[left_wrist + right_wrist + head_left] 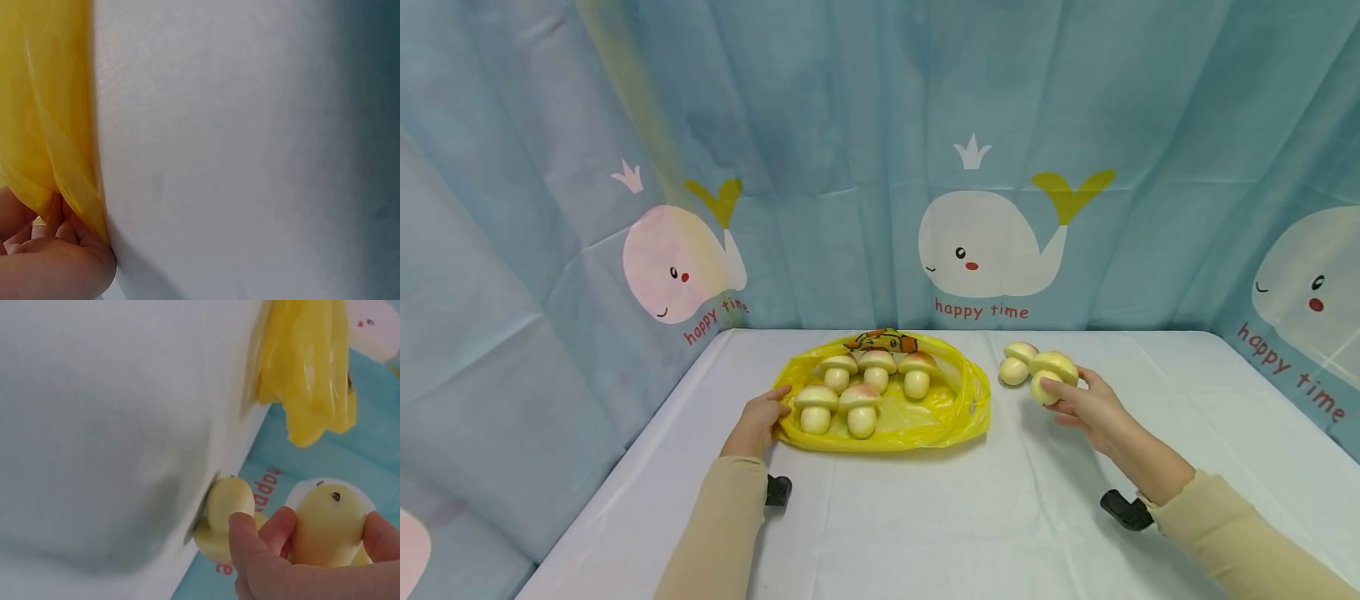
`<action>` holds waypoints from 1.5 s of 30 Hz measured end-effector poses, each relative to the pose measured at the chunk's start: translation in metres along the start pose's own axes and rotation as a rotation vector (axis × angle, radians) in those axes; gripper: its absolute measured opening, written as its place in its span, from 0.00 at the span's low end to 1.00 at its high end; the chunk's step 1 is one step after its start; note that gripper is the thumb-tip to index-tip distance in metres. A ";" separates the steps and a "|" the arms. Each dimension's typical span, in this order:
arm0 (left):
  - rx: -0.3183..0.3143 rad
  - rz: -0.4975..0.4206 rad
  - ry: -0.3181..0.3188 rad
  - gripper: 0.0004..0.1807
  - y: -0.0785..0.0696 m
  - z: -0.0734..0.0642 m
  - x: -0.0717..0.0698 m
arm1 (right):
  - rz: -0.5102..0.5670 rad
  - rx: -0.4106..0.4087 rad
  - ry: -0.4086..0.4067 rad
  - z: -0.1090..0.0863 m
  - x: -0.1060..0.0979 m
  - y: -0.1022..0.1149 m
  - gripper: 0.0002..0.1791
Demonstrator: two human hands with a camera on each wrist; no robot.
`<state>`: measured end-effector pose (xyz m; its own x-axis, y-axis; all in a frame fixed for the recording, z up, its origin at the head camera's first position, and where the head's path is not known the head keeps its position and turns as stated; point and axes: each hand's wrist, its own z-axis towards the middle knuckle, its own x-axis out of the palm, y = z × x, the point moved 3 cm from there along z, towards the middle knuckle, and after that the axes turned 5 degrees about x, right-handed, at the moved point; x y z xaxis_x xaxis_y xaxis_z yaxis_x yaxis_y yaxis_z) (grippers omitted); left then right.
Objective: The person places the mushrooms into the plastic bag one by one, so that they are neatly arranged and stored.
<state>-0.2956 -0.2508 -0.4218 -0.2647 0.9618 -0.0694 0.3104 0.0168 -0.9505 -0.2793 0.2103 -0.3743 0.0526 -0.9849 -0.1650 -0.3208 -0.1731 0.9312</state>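
Observation:
A yellow plastic bag (917, 427) lies spread open on the table, with several toy mushrooms (859, 410) inside, pale stems down and some caps tinged pink. At its left edge my left hand (756, 423) grips the plastic; in the left wrist view the fingers (53, 222) curl into a fold of the bag (47, 112). Right of the bag, my right hand (1096, 410) pinches a pale yellow mushroom (1054, 367) between thumb and fingers. The right wrist view shows the stem end of this mushroom (328, 525). Another mushroom (1015, 371) sits on the table just left of it.
The table (940, 525) has a white cloth. Blue curtains (850, 167) printed with whales hang behind it and at both sides. A black wrist device shows at the left sleeve (778, 490) and another at the right sleeve (1126, 509).

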 end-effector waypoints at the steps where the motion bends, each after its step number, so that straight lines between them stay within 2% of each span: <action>1: 0.000 -0.001 0.001 0.29 -0.001 -0.001 0.000 | -0.008 -0.002 -0.001 -0.001 0.001 0.000 0.53; 12: 0.011 0.010 0.011 0.30 -0.002 -0.002 0.000 | 0.015 -0.027 0.013 -0.010 0.017 0.002 0.50; 20: 0.021 -0.003 0.006 0.29 0.006 0.009 -0.005 | 0.034 -0.022 0.036 -0.015 0.026 0.007 0.50; 28: 0.012 -0.011 -0.004 0.30 0.004 0.007 0.000 | 0.054 -0.040 0.066 -0.022 0.035 0.014 0.50; 33: 0.027 -0.010 -0.005 0.29 0.008 0.012 -0.003 | 0.045 -0.047 0.073 -0.023 0.040 0.016 0.49; 45: 0.008 -0.004 -0.016 0.30 0.003 0.003 0.000 | 0.104 -0.063 0.119 -0.026 0.056 0.021 0.46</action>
<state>-0.2972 -0.2513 -0.4252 -0.2804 0.9573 -0.0702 0.3018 0.0185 -0.9532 -0.2582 0.1510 -0.3551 0.1350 -0.9904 -0.0306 -0.2704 -0.0665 0.9604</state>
